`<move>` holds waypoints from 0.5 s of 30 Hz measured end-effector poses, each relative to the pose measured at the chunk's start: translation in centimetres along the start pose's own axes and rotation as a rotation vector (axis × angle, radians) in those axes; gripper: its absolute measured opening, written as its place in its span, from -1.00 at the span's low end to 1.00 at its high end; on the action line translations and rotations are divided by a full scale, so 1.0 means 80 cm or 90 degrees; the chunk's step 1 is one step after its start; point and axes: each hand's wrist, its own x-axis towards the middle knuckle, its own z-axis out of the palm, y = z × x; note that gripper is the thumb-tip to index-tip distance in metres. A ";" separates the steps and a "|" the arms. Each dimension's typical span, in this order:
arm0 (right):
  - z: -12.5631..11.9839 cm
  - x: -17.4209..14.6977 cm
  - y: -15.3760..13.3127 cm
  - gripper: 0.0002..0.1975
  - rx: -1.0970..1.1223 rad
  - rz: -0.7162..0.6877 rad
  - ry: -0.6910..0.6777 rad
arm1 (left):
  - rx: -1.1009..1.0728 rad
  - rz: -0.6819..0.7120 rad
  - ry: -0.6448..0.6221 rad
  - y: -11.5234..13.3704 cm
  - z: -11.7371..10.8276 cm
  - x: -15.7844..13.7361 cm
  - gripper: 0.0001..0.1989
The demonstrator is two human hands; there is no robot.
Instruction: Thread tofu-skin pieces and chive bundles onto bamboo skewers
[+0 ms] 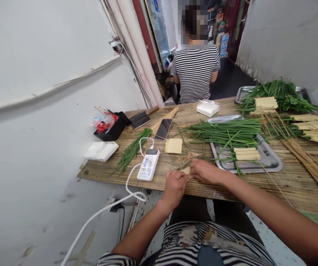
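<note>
At the near edge of the wooden table (111,168), a small pale yellow tofu-skin sheet (186,170) lies between my hands, partly covered by fingers. My left hand (176,184) has its fingers closed on the sheet's near left side. From the right, my right hand (203,171) pinches its other end. Whether anything is wrapped inside cannot be made out. Just beyond my hands is a stack of square tofu-skin sheets (173,146). Finished-looking rolls (246,153) with green chive ends rest on a metal tray (269,162), beside a heap of long chives (225,131).
A white power bank (148,166) with cables lies left of my hands, near a phone (163,129) and a chive bunch (135,147). Bamboo skewers (308,162) and more rolls (315,127) cover the right side. A person (196,72) in stripes is beyond the table.
</note>
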 end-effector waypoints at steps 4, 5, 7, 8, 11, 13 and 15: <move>-0.008 0.002 -0.002 -0.79 -0.013 -0.018 0.009 | -0.055 -0.007 0.022 -0.004 0.002 0.000 -0.81; -0.009 0.002 -0.002 -0.80 -0.011 -0.015 0.008 | -0.057 -0.010 0.033 -0.004 0.002 -0.001 -0.82; -0.010 0.004 -0.003 -0.82 0.002 -0.010 0.001 | -0.042 -0.010 0.046 -0.003 0.002 -0.004 -0.83; -0.011 0.005 -0.002 -0.82 0.011 -0.008 -0.005 | -0.027 -0.003 0.047 -0.002 0.002 -0.005 -0.83; -0.016 0.010 0.000 -0.81 0.038 -0.008 -0.027 | 0.016 0.032 0.030 -0.001 0.000 -0.008 -0.81; -0.020 0.014 0.003 -0.82 0.057 0.005 -0.051 | 0.022 0.041 0.018 -0.001 -0.001 -0.007 -0.80; -0.024 0.018 0.007 -0.82 0.081 0.026 -0.081 | 0.008 0.031 0.010 -0.002 -0.001 -0.004 -0.79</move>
